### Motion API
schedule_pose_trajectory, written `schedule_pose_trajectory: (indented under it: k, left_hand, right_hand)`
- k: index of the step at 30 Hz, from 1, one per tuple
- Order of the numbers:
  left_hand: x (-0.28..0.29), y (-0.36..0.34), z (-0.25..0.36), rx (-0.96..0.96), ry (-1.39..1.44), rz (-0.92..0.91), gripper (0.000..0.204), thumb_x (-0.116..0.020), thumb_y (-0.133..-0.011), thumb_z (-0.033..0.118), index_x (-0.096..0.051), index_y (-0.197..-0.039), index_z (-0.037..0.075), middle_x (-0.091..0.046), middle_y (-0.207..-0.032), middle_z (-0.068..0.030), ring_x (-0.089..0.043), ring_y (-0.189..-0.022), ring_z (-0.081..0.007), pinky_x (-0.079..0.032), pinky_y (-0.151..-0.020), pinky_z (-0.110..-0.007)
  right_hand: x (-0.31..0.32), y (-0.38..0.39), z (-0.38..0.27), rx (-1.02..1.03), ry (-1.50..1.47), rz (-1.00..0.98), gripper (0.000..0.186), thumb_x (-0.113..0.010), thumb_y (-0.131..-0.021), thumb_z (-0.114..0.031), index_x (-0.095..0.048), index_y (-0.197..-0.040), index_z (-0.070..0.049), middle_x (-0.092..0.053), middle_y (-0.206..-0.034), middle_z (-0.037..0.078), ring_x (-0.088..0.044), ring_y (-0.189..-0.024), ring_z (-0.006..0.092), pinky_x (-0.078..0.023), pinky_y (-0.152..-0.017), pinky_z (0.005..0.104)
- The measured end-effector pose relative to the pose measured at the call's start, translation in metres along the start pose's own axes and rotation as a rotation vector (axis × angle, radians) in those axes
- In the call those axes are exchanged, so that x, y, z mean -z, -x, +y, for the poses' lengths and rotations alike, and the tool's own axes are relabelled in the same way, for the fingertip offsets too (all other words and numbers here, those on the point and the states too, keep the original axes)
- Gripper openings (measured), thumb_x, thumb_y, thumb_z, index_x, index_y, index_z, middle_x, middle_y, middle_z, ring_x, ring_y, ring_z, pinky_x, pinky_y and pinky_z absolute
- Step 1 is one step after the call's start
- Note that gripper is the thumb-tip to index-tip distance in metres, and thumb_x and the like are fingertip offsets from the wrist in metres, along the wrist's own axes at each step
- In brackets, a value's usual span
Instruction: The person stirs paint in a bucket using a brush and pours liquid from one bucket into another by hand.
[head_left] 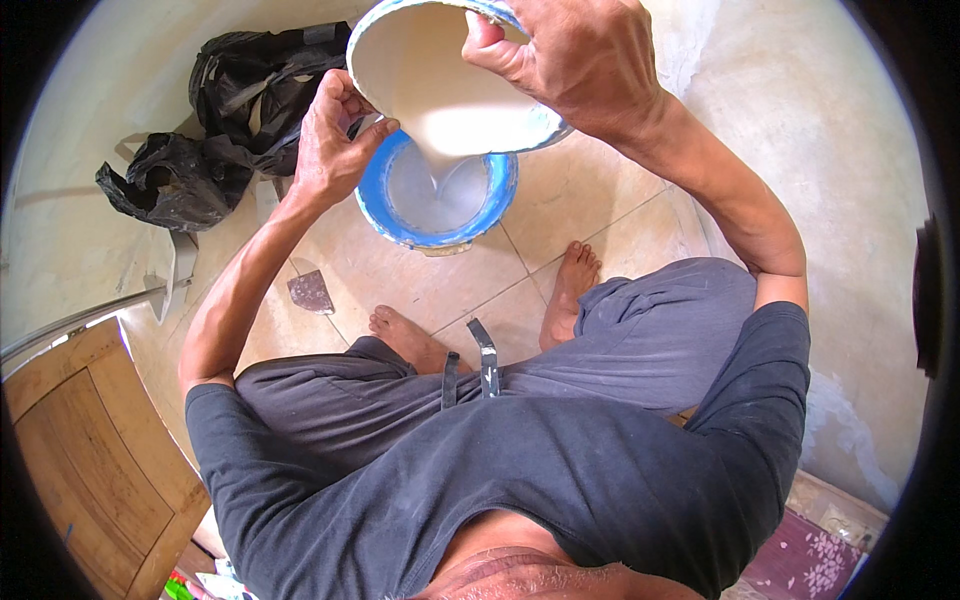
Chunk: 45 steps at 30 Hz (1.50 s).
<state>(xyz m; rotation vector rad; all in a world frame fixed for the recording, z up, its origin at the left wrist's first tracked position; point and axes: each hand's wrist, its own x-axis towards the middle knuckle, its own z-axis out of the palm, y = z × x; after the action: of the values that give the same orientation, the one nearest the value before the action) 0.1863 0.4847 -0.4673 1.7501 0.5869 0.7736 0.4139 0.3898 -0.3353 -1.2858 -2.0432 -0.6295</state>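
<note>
A tilted bucket (430,75) with a creamy white inside hangs between my two hands. White liquid (455,135) runs over its lower lip into a blue bucket (375,205) on the floor, which has pale liquid in it and splashes on its rim. My right hand (580,70) grips the upper bucket's rim at the right, thumb over the edge. My left hand (335,140) holds the same bucket at its left side, fingers partly hidden behind it.
Black plastic bags (185,180) lie at the left by the wall. A broken tile piece (311,292) rests on the tiled floor near my bare feet (410,340). A wooden door (100,450) stands at the lower left. At the right is a pale wall (830,200).
</note>
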Motion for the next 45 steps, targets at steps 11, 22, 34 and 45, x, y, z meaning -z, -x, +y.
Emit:
schedule_pose_trajectory:
  k: [11, 22, 34, 45]
  left_hand:
    - [0.002, 0.001, 0.001, -0.007, -0.075, 0.025, 0.037, -0.075, -0.084, 0.0, -0.049, -0.11, 0.004, -0.062, -0.106, -0.0087, -0.062, -0.105, -0.0184, -0.049, -0.101, -0.035]
    - [0.012, -0.02, 0.016, 0.065, 0.08, -0.051, 0.039, -0.073, -0.083, -0.001, -0.049, -0.114, 0.001, -0.062, -0.1, -0.0092, -0.063, -0.097, -0.0159, -0.052, -0.096, -0.032]
    - [0.012, -0.069, 0.024, 0.185, 0.137, -0.144, 0.036, -0.073, -0.086, 0.009, -0.055, -0.115, 0.0, -0.062, -0.102, -0.0068, -0.061, -0.097, -0.0149, -0.049, -0.097, -0.03]
    - [0.001, -0.1, 0.016, 0.285, 0.382, -0.161, 0.025, -0.071, -0.088, 0.005, -0.06, -0.11, -0.001, -0.064, -0.1, -0.0078, -0.064, -0.097, -0.0151, -0.054, -0.093, -0.031]
  right_hand:
    - [0.003, -0.001, -0.005, -0.001, -0.002, -0.002, 0.031, -0.075, -0.075, -0.02, -0.058, -0.09, 0.002, -0.059, -0.073, 0.017, -0.064, -0.058, 0.0279, -0.052, -0.051, 0.0354]
    - [0.005, -0.012, 0.03, -0.248, -0.105, -0.016, 0.017, -0.069, -0.081, -0.013, -0.058, -0.086, -0.001, -0.061, -0.072, 0.017, -0.064, -0.062, 0.0332, -0.052, -0.057, 0.0393]
    - [-0.021, 0.017, 0.106, -0.703, -0.314, -0.182, 0.026, -0.071, -0.081, -0.025, -0.059, -0.075, -0.003, -0.061, -0.065, 0.011, -0.06, -0.06, 0.0195, -0.047, -0.057, 0.0348]
    - [-0.038, 0.044, 0.145, -0.801, -0.28, -0.18, 0.029, -0.07, -0.083, -0.03, -0.062, -0.077, -0.003, -0.063, -0.066, 0.01, -0.061, -0.063, 0.0165, -0.049, -0.058, 0.0353]
